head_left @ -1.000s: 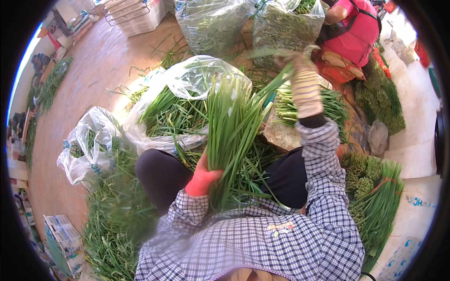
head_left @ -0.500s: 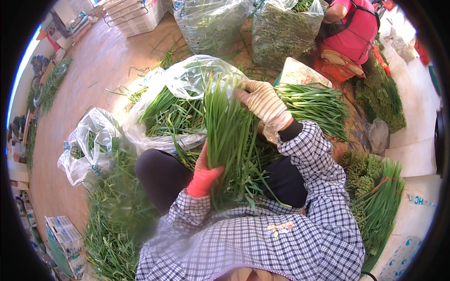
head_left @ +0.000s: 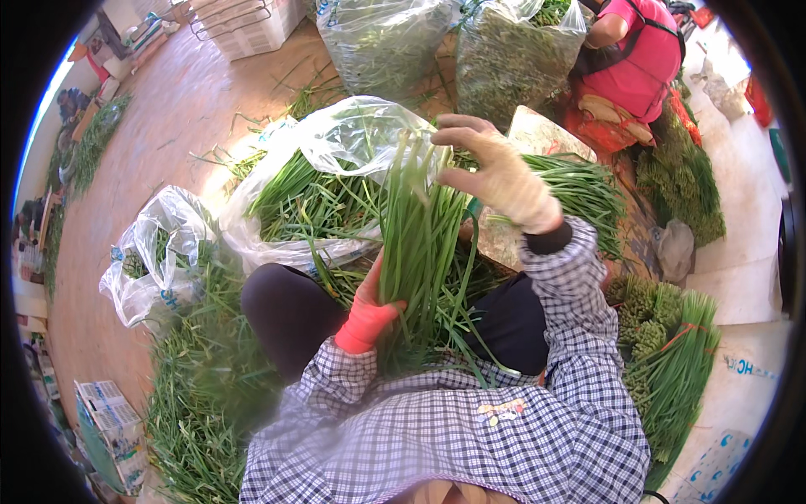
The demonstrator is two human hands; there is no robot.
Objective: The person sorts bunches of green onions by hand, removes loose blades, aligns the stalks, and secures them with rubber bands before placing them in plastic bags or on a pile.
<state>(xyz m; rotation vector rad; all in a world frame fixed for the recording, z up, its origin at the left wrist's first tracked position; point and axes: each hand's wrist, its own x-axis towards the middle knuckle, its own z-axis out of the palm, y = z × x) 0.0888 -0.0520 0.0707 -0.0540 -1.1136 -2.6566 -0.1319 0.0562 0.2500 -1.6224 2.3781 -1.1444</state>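
Note:
A thick bunch of long green chives (head_left: pixel 417 231) stands nearly upright in front of my lap, its tops spread a little. My left hand (head_left: pixel 369 312), in a red-pink covering with the fingertips bare, is closed round its lower left side. My right hand (head_left: pixel 495 168), in a pale glove, is beside the top of the bunch with fingers spread and nothing in them; it is slightly blurred. Loose leaves hang down over my dark trousers. Behind the right hand, more cut chives (head_left: pixel 575 189) lie on a pale board (head_left: pixel 546 134).
An open clear plastic bag (head_left: pixel 243 239) of loose greens stands just beyond my knees. A second bag (head_left: pixel 126 290) and a heap of greens (head_left: pixel 201 420) are on the left. Tied bundles (head_left: pixel 676 361) lie at right. Filled bags (head_left: pixel 512 71) and a person in pink (head_left: pixel 634 63) are farther off.
My right hand has opened from the top of the bunch and moved right, away from it. The bunch has shifted slightly right, still in my left hand.

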